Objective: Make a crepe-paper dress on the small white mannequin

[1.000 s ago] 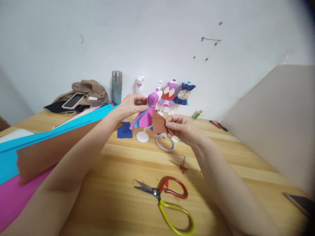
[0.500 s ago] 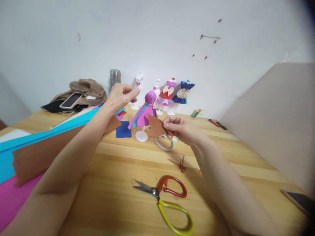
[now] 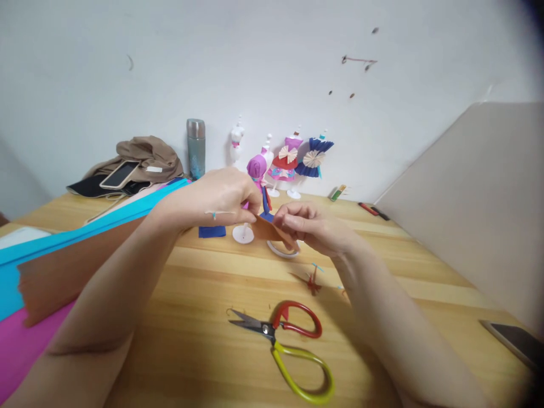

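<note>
Both hands are closed on one small piece of brown paper [image 3: 267, 229], held up over the table [image 3: 195, 283] in the middle of the view. The left hand [image 3: 229, 195] pinches its 9 o'clock end between thumb and fingers; the right hand [image 3: 312, 226] grips its 3 o'clock end, where the paper bends and dips.

Taking that paper as the centre of the dial, a dress stand [image 3: 256, 166] in pink is just beyond at 11 o'clock, partly hidden by the left hand. A roll of tape [image 3: 284, 255] lies close by at 5 o'clock, partly covered, and a folded blue piece [image 3: 211, 232] at 9. The scissors [image 3: 272, 334] lie at 6 o'clock with blades a little apart, red handle and yellow handle toward the right. Paper scraps [image 3: 313, 283] sit at 4.

Near the wall, a bare white stand [image 3: 237, 141] and a flask [image 3: 196, 153] are at 11 and 10, a red-and-pink dress [image 3: 285, 161] at 12, and a dark blue dress [image 3: 314, 160] at 1. Large coloured sheets [image 3: 80, 272] spread out at 8.
</note>
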### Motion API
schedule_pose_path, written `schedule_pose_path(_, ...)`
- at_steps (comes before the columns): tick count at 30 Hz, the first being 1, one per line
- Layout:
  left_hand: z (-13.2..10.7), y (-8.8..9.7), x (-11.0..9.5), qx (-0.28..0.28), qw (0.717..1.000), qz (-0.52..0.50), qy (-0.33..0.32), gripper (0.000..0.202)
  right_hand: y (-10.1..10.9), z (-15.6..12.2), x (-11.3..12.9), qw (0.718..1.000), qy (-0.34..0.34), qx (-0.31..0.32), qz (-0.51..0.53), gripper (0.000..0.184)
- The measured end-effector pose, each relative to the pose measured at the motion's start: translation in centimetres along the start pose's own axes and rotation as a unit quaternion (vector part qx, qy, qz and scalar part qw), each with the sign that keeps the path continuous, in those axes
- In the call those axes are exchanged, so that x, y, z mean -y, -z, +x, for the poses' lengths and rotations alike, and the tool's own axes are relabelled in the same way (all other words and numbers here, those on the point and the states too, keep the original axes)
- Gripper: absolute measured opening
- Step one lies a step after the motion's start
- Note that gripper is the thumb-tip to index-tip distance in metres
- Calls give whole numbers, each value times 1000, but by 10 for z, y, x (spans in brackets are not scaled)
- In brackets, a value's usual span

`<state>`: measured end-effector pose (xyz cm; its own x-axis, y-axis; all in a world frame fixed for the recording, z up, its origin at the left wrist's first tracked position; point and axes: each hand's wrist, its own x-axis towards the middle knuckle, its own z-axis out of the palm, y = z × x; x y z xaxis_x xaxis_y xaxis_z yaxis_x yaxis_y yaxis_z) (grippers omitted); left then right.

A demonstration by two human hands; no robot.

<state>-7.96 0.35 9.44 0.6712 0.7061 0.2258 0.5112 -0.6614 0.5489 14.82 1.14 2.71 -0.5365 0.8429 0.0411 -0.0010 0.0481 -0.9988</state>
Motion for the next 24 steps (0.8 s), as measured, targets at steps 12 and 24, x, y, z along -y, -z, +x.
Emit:
schedule_pose_path(12, 10, -6, 4, -63, 989, 91, -93, 17, -8, 6, -11, 987, -34, 8, 159, 44)
schedule_pose_path(24, 4, -2, 7, -128, 984, -90, 81, 16, 2, 6, -2, 983, 94, -153, 22, 25)
